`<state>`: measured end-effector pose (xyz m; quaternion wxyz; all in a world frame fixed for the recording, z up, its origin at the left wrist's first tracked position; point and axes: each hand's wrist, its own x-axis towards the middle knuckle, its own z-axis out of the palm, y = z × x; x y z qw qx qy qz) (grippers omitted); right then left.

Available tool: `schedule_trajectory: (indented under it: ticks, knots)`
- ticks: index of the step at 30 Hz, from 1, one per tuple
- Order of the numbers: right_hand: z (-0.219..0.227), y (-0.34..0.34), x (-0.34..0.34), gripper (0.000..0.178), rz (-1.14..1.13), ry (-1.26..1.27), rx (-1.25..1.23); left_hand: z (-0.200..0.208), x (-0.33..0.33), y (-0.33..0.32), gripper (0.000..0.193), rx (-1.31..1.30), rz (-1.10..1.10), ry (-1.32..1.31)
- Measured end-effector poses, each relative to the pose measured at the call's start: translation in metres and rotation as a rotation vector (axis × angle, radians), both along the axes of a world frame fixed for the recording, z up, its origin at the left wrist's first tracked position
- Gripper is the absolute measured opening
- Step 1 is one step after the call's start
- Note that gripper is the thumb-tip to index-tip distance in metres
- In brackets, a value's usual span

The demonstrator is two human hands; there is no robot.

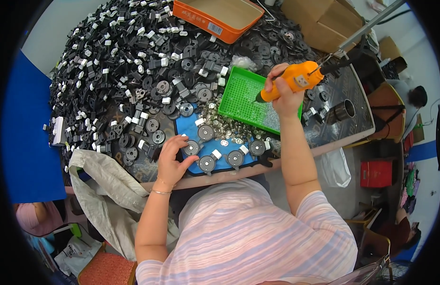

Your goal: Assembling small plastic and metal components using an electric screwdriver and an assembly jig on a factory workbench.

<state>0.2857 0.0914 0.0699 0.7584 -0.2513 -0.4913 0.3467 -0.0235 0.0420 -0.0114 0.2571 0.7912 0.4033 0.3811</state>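
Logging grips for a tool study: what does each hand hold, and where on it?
The right hand grips the orange electric screwdriver around its body. The left hand only fingers the rim of a round black part lying on the blue mat.

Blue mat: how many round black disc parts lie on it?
5: one under the left hand at the blue mat's left, one upper middle, two along the near edge, one right. None look hidden.
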Motion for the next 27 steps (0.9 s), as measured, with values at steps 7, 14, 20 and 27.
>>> schedule_trajectory:
  ticks: [7, 14, 20, 27]
  knots:
    - [-0.001, -0.001, 0.001, 0.016, 0.07, 0.009, -0.027, 0.0, -0.001, -0.002, 0.052, -0.003, -0.003, -0.003]
    - [0.005, -0.004, -0.006, 0.013, 0.036, -0.008, -0.042, 0.0, 0.0, -0.002, 0.052, 0.003, -0.009, 0.007]
    - [0.032, -0.022, -0.03, 0.032, 0.216, -0.024, 0.052, -0.002, -0.001, 0.0, 0.049, -0.019, -0.02, -0.011]
    - [0.019, -0.039, -0.128, 0.037, 0.603, -0.117, -0.089, -0.003, 0.002, -0.002, 0.047, -0.021, 0.006, 0.008]
